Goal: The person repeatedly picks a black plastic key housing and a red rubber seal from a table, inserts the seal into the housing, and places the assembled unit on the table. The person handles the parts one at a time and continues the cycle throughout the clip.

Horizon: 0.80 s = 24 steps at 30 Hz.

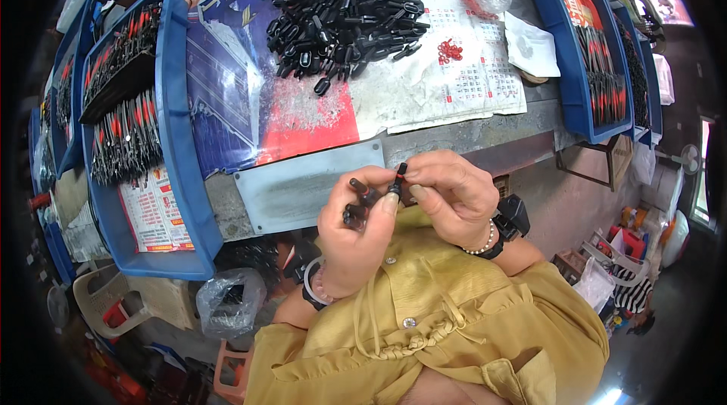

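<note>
While a small black part (395,184) with a touch of red near its upper end sits between both hands by the near edge of the surface (224,204), the left hand (350,217) has its grip closed on it and on other black pieces (354,215), and the right hand (456,194) pinches its upper end. Beyond lie a heap of black parts (341,22) and, to its right, some red rings (450,52), between blue trays (179,155).

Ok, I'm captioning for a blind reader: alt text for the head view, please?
A person's left hand holds several small black parts; the right hand touches one. On the bench beyond lie a black pile and small red pieces, between blue trays.
</note>
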{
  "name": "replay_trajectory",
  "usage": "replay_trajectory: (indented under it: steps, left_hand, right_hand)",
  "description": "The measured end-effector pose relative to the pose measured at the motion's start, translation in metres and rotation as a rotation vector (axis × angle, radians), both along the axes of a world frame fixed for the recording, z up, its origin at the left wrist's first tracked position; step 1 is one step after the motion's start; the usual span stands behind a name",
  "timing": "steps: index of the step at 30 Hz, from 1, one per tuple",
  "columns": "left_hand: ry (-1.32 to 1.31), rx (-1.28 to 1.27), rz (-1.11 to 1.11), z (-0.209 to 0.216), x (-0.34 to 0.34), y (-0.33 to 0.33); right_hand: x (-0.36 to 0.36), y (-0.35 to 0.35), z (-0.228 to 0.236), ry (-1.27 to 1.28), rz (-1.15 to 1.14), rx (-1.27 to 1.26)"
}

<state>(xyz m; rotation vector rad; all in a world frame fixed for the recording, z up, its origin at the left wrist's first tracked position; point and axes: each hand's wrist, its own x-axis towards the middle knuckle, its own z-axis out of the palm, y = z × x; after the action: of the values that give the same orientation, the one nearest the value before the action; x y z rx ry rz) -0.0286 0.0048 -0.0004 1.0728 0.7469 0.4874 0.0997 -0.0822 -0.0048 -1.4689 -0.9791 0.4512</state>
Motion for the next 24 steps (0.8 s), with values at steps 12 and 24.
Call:
replay_trajectory:
  steps: [12,24]
  left_hand:
    - [-0.125,-0.249,0.025,-0.003,-0.003,0.004]
    - [-0.293,-0.417,0.227,0.006,-0.056,0.02]
  right_hand:
    - [-0.004,0.005,-0.004,0.514,0.117,-0.004]
    - [-0.023,0.058,0.005,0.58,0.456,-0.17]
